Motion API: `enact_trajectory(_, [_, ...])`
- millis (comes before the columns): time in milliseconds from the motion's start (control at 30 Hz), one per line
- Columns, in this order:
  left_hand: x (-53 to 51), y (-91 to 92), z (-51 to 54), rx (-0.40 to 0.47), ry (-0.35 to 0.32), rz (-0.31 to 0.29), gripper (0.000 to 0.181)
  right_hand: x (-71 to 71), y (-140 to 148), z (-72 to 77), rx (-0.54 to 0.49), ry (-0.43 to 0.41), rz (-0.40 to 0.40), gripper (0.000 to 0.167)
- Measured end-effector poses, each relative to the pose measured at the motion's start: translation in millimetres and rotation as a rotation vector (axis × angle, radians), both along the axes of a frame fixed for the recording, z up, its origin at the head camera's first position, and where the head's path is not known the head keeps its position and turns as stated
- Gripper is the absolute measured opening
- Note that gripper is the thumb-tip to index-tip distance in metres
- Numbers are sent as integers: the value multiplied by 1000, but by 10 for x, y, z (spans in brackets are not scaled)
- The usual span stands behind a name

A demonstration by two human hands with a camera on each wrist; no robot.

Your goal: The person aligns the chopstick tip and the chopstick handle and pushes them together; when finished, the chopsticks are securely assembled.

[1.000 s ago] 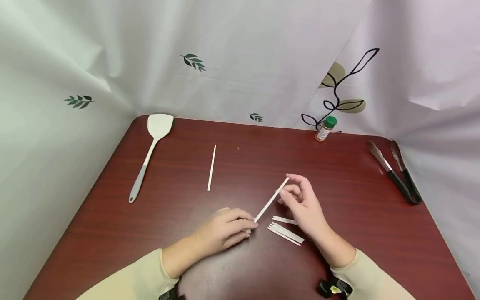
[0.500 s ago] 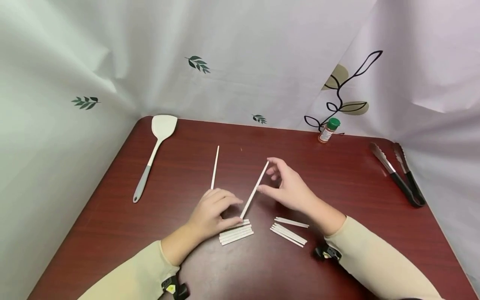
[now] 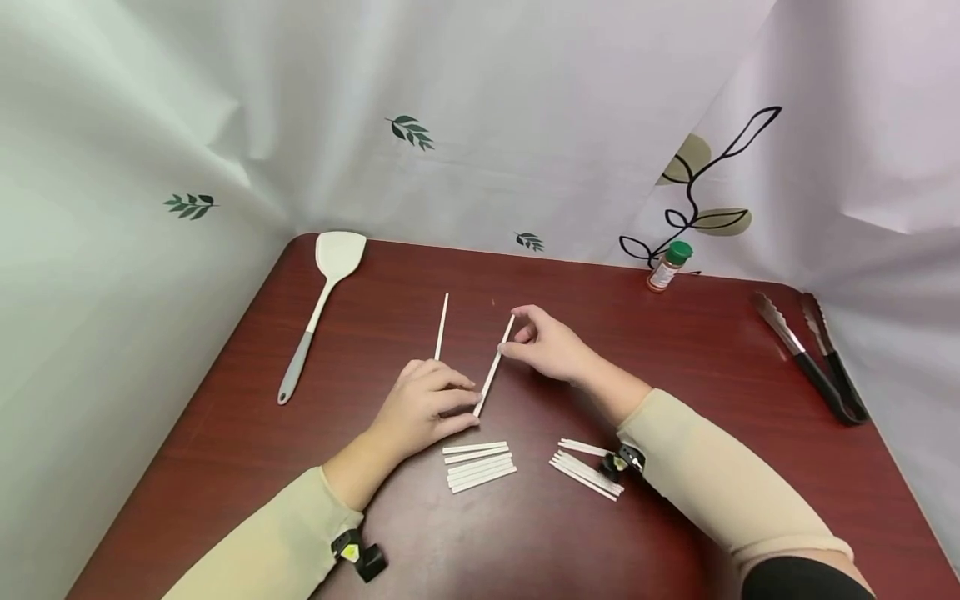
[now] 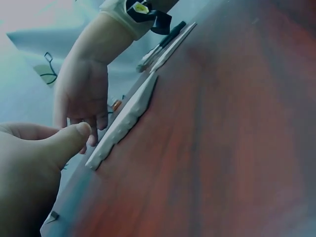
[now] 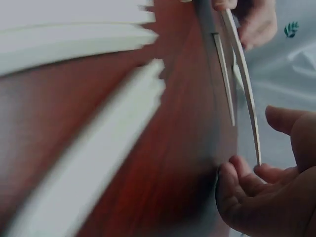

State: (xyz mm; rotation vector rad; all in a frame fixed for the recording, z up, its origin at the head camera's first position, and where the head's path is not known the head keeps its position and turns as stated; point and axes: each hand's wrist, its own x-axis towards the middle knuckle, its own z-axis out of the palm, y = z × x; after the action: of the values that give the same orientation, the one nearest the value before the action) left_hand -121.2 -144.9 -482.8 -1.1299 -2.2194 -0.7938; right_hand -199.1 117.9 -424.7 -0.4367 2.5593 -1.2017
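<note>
My left hand (image 3: 431,404) pinches the near end of a thin white stick (image 3: 491,375) between thumb and fingers. At its far end, the curled fingers of my right hand (image 3: 551,346) hold it. The right wrist view shows the held stick (image 5: 247,79) with one right fingertip against its end and the thumb slightly apart. Beyond my left hand lies a second white stick (image 3: 442,325), roughly alongside; the hand hides its near end. Closer to me are two loose groups of white sticks, one at left (image 3: 480,471) and one at right (image 3: 581,477), the latter partly covered by the right wrist camera.
A white spatula (image 3: 322,287) with a grey handle lies at the left. At the back, near the curtain (image 3: 450,183), stands a green-capped spice bottle (image 3: 669,267). Metal tongs (image 3: 810,358) with black handles lie along the right side of the dark red table (image 3: 720,358).
Both hands have moved away and leftward with the stick, which now stands more in line with the second stick. The left group of sticks, earlier hidden under my left hand, has come into view.
</note>
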Motion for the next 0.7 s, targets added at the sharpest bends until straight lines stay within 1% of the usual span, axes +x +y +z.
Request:
enact_trajectory(67, [-33, -15, -2, -14, 22, 11, 30, -90, -40, 1, -3, -49, -1, 69])
enact_trajectory(133, [-62, -25, -6, -30, 13, 21, 28, -181, -77, -8, -5, -67, -3, 67])
enact_trajectory(300, [-100, -28, -24, -69, -39, 42, 23, -348, -195, -29, 20, -56, 29, 70])
enact_trajectory(367, [-102, -26, -33, -74, -46, 58, 22, -392, -261, -32, 42, -47, 41, 71])
enact_trajectory(533, [-103, -33, -45, -68, -70, 119, 23, -501, -404, -32, 88, -51, 56, 69])
enact_trajectory(700, [-117, -55, -42, -66, -123, 187, 22, -622, -479, -38, 129, -48, 80, 66])
